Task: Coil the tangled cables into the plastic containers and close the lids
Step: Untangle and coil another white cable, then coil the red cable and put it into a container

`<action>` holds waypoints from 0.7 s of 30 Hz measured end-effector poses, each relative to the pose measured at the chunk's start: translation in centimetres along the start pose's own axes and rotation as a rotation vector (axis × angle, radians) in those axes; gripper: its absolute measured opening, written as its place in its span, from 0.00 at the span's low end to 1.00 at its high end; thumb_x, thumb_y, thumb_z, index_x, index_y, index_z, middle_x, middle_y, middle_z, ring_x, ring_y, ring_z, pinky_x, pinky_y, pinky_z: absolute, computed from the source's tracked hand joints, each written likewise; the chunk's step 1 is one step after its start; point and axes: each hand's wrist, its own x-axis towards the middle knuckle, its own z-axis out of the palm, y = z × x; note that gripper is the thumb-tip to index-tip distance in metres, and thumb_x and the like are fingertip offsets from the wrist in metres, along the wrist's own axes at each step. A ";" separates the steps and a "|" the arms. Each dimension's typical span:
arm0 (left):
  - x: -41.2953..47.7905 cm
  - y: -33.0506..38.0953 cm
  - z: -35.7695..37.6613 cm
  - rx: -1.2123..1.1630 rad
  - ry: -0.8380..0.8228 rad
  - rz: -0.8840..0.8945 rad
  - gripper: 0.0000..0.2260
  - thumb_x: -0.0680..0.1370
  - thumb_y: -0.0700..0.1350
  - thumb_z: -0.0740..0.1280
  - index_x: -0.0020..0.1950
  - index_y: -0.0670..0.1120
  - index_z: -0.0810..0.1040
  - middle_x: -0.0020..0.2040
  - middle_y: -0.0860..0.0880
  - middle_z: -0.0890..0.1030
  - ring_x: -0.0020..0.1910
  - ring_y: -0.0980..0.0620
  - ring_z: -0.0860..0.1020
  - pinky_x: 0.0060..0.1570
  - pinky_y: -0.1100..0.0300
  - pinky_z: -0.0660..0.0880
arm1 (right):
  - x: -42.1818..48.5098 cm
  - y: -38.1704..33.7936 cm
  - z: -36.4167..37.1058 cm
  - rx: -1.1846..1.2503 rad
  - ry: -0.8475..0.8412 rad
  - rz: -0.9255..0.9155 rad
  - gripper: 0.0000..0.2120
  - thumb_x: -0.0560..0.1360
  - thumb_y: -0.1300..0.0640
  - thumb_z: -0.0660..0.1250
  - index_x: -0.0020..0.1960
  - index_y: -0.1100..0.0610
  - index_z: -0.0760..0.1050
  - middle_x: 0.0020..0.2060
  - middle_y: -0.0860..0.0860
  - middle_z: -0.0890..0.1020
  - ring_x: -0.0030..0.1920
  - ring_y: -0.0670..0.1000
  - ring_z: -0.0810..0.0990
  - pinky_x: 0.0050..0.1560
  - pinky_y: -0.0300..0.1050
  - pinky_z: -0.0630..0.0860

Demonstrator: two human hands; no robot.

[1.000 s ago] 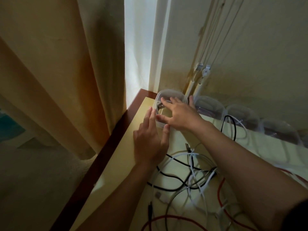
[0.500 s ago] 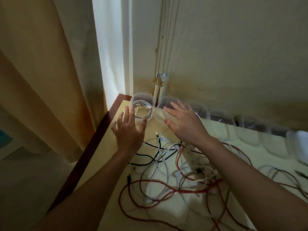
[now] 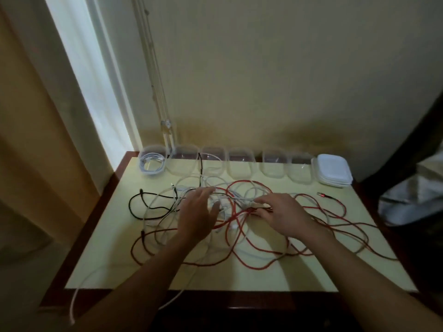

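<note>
Containers [image 3: 239, 164] line the back of my table [image 3: 311, 276], a coiled cable [image 3: 151, 165] in the leftmost container [image 3: 154, 148], lids [image 3: 333, 170] stacked at the right end. The tangle [image 3: 242, 236] lies before them, under my left hand [image 3: 197, 212] and right hand [image 3: 285, 212].

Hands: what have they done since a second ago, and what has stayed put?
Both hands left the leftmost container and drew back to the cable tangle mid-table. The left hand is spread open over the white strands. The right hand has its fingers at the red-and-white knot, grip unclear. The coiled white cable stays in that container, unlidded.
</note>
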 end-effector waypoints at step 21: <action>-5.6 7.9 4.9 0.043 -0.326 0.218 0.15 0.78 0.48 0.69 0.64 0.49 0.76 0.57 0.54 0.80 0.54 0.56 0.77 0.54 0.57 0.78 | -12.5 15.6 5.2 -0.488 -0.386 0.156 0.18 0.80 0.61 0.62 0.69 0.57 0.72 0.64 0.56 0.78 0.60 0.56 0.78 0.55 0.50 0.77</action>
